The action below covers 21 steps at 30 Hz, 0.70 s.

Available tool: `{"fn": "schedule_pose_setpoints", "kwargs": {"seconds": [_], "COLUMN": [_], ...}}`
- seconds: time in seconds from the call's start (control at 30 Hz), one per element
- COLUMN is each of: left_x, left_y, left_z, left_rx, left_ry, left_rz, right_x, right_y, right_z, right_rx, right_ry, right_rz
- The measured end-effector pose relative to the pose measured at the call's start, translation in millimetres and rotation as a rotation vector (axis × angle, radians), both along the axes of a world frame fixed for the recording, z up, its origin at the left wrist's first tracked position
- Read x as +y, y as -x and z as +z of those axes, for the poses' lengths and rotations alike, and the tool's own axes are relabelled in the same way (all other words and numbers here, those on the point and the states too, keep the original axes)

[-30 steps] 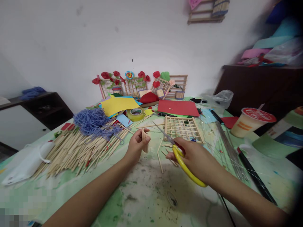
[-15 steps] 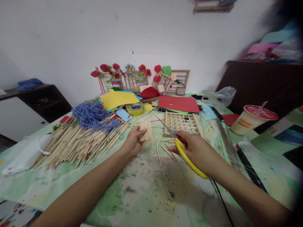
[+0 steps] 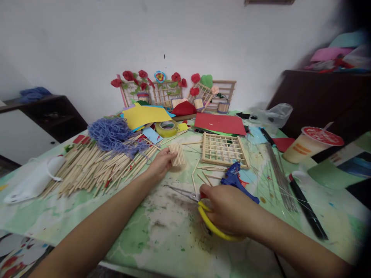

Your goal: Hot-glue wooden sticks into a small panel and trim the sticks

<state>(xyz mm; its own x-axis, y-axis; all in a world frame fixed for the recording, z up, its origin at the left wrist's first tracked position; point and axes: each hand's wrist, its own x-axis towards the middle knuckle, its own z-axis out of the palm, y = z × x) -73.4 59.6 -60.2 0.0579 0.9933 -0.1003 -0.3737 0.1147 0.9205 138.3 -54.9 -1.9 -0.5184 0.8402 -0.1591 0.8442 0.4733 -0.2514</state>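
Observation:
My left hand (image 3: 161, 165) is closed on the edge of a small panel of short wooden sticks (image 3: 177, 155), lifted near the middle of the table. In my right hand (image 3: 224, 206) are scissors (image 3: 213, 227) with yellow handles, their blades pointing left over the table and slightly parted. Just beyond that hand lies a blue glue gun (image 3: 234, 178), partly hidden by it. Cut stick pieces (image 3: 207, 177) lie between the hands, in front of a wooden lattice frame (image 3: 224, 150).
Left of my hands are a heap of sticks (image 3: 84, 170), blue yarn (image 3: 108, 133) and a white object (image 3: 34, 181). Tape (image 3: 166, 128), red paper (image 3: 220, 123) and flower crafts stand behind. At the right are wires (image 3: 281, 177), a black stick (image 3: 307, 208) and a drink cup (image 3: 310, 146).
My right hand has moved left and nearer with the scissors, away from the lattice frame, uncovering the blue glue gun. The stick panel in my left hand has tilted slightly.

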Motion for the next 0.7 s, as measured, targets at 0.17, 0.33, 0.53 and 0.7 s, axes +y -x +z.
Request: {"fn": "schedule_pose_setpoints", "kwargs": {"seconds": [0.17, 0.33, 0.53, 0.7], "left_x": [5, 4, -1, -64], "left_y": [7, 7, 5, -3], "left_z": [-1.3, -5.8, 5.0, 53.0], "left_rx": [-0.054, 0.001, 0.557, 0.788], "left_ry": [0.071, 0.123, -0.361, -0.814], "left_rz": [-0.075, -0.170, 0.172, -0.024], "right_x": [-8, -12, -17, -23], "right_y": [12, 20, 25, 17], "right_z": [-13.0, -13.4, -13.5, -19.3], "right_rx": [-0.041, -0.127, -0.170, -0.065], "right_ry": [0.081, 0.051, -0.003, -0.041], "right_rz": [0.074, 0.081, 0.110, 0.097]}}
